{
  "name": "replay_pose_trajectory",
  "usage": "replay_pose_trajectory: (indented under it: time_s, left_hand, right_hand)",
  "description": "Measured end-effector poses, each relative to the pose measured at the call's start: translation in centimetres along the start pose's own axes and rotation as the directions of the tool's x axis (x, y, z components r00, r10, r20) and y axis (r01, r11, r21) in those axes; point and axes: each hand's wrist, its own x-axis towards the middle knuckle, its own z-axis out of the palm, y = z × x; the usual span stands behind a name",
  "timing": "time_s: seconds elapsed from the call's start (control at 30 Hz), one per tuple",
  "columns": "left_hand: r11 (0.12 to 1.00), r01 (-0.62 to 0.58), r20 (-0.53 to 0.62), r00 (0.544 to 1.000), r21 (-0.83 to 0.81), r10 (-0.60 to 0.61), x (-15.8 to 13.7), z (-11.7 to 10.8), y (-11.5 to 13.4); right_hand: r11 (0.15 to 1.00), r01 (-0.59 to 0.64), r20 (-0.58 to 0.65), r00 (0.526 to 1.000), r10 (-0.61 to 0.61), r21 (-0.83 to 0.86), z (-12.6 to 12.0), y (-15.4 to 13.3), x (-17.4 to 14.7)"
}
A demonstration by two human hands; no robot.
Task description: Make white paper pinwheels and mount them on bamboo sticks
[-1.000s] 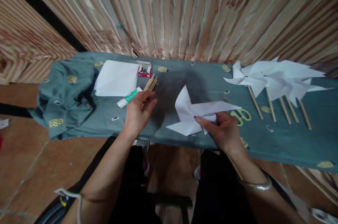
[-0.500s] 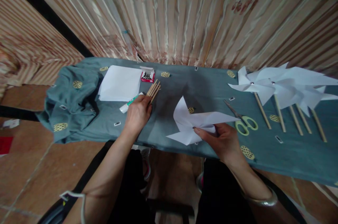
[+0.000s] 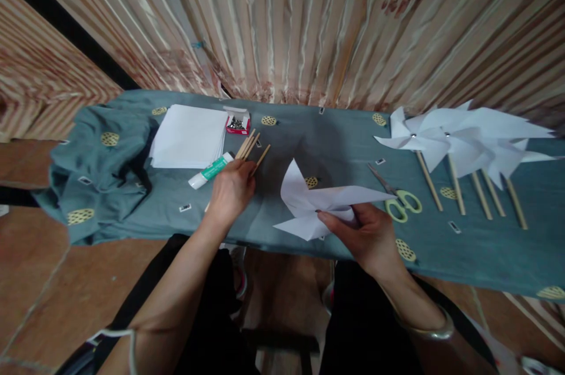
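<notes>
My left hand (image 3: 233,188) is closed on a thin wooden stick (image 3: 263,156), whose end sticks out to the right of my fingers. Several more wooden sticks (image 3: 245,146) lie just beyond that hand, partly hidden by it. A glue stick (image 3: 210,171) with a green label lies at its left. My right hand (image 3: 368,236) pinches a white paper pinwheel head (image 3: 304,210) at its middle, thumb on top, over the front of the table. Its fingers under the paper are partly hidden. Green-handled scissors (image 3: 399,201) lie just beyond my right hand.
A stack of white paper (image 3: 189,136) lies at the left, beside a small open red box of metal pins (image 3: 238,122). Several finished pinwheels (image 3: 468,133) on sticks overlap at the right. A grey-green cloth (image 3: 291,133) covers the table, bunched at its left end; a curtain (image 3: 273,27) hangs behind.
My left hand has drawn one stick apart from the bundle, to the right. The glue stick now shows more fully. My right hand still holds the pinwheel head; the view has shifted slightly.
</notes>
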Motion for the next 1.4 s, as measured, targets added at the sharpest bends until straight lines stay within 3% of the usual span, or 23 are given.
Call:
replay_pose_trajectory:
  time_s: [0.17,0.3,0.37,0.5,0.6,0.67,0.77,0.9,1.17,1.4]
  left_hand:
    - [0.998,0.001,-0.014,1.0,-0.071,-0.002,0.2,0.2,-0.1]
    - [0.934,0.048,0.018,0.999,-0.355,-0.044,-0.2,0.2,1.3]
    - [0.812,0.084,0.062,0.996,-0.577,-0.058,-0.6,0.4,2.5]
    - [0.398,0.232,0.235,0.971,-0.888,-0.041,-1.5,0.7,4.7]
    - [0.186,0.324,0.325,0.945,-0.928,-0.027,-2.0,0.3,5.6]
    - [0.124,0.36,0.359,0.933,-0.925,-0.033,-2.3,-0.2,5.9]
    - [0.08,0.411,0.41,0.912,-0.908,-0.025,-2.8,-0.8,6.1]
    - [0.033,0.419,0.417,0.908,-0.908,-0.038,-3.4,-0.8,6.3]
    - [0.092,0.344,0.344,0.939,-0.935,-0.012,-3.7,-1.7,6.6]
    - [0.152,0.352,0.362,0.931,-0.924,0.042,-4.0,-1.4,6.5]
  right_hand:
    - [0.996,-0.036,-0.014,0.999,0.037,0.084,0.0,-0.3,0.4]
    - [0.967,-0.076,-0.01,0.997,0.08,0.244,-0.1,-0.5,1.0]
    - [0.95,-0.086,0.01,0.996,0.087,0.3,-0.3,-0.4,1.1]
    - [0.963,0.016,-0.019,1.0,-0.011,0.268,-1.1,-0.6,0.4]
    - [0.966,0.22,-0.002,0.975,-0.222,0.139,-1.9,-1.5,-0.5]
    - [0.912,0.405,0.049,0.911,-0.409,0.066,-2.5,-2.2,-1.0]
    - [0.807,0.59,0.11,0.804,-0.584,-0.022,-3.3,-2.8,-1.1]
    - [0.755,0.653,0.087,0.757,-0.647,-0.064,-3.9,-3.1,-0.9]
    - [0.748,0.656,0.035,0.754,-0.656,-0.106,-4.4,-3.2,-0.8]
    - [0.798,0.595,0.027,0.803,-0.595,-0.1,-4.2,-3.4,-0.9]
